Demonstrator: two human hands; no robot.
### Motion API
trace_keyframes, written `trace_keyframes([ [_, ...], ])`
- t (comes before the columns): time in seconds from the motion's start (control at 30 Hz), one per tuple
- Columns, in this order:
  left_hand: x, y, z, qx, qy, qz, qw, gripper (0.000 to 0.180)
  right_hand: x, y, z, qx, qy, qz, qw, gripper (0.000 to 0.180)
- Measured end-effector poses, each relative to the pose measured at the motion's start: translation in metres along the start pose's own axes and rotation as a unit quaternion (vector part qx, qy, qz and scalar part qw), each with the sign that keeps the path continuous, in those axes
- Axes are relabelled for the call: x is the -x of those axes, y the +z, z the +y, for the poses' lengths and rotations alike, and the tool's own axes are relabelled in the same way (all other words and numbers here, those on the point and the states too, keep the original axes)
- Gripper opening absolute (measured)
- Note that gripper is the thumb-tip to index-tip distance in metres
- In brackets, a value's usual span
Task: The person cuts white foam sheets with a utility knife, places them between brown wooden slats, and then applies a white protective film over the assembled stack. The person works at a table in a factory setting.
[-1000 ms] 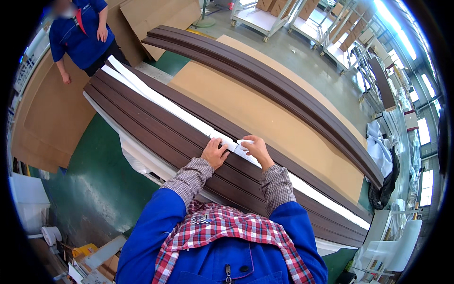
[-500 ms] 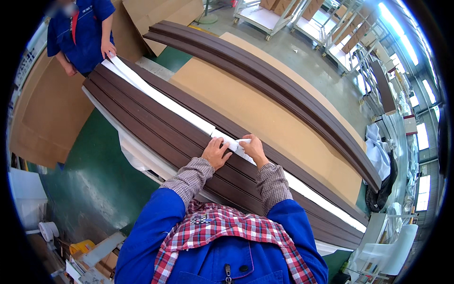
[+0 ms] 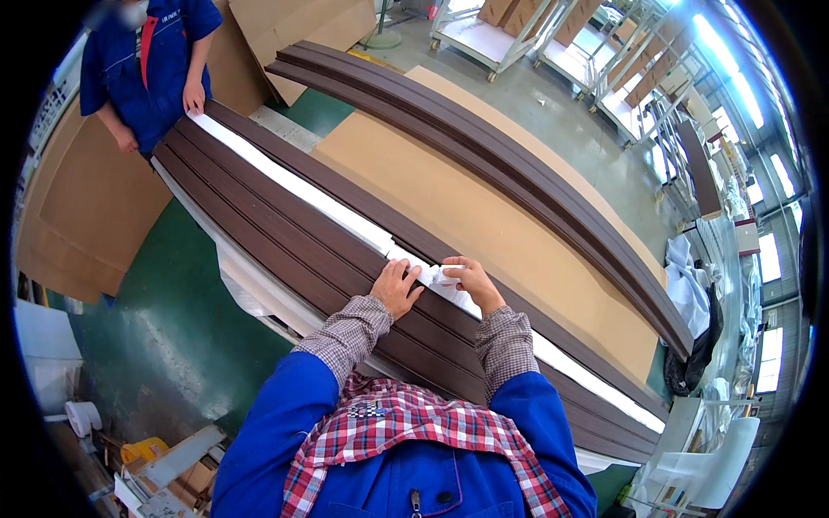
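A stack of long dark brown ribbed profiles (image 3: 285, 233) runs from upper left to lower right in front of me. A long white foam strip (image 3: 302, 190) lies along the top of it. My left hand (image 3: 397, 287) presses flat on the brown profile, fingertips at the strip's edge. My right hand (image 3: 466, 278) pinches a crumpled bit of the white strip. At the far end a person in blue (image 3: 147, 60) has a hand (image 3: 193, 97) on the strip's other end.
A second bundle of brown profiles (image 3: 518, 164) lies on cardboard sheets (image 3: 484, 224) beyond. The green floor (image 3: 173, 328) is to my left, with a tape roll (image 3: 82, 418) and clutter at lower left. Wheeled racks (image 3: 509, 34) stand at the back.
The person at the far end has stepped closer and put a hand on the strip. My hands stay at the same spot on the strip, with the right hand's fingers gathering it.
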State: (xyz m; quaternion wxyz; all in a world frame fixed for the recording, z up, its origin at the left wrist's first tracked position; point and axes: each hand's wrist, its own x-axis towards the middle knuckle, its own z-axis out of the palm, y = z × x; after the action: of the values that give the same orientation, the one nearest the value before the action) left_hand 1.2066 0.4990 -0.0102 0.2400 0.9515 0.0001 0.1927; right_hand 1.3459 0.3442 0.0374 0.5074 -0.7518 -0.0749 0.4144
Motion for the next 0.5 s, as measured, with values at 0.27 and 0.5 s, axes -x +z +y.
trace_keyframes([
  [0.27,-0.003,-0.004,0.001,-0.005,0.017,0.04,0.999,0.042,0.005,-0.001,-0.013,0.038,-0.034,0.032,0.998,0.031],
  [0.5,-0.001,0.0,-0.001,0.01,0.005,0.017,1.0,0.043,0.017,0.008,-0.007,0.197,-0.052,0.05,0.978,0.033],
])
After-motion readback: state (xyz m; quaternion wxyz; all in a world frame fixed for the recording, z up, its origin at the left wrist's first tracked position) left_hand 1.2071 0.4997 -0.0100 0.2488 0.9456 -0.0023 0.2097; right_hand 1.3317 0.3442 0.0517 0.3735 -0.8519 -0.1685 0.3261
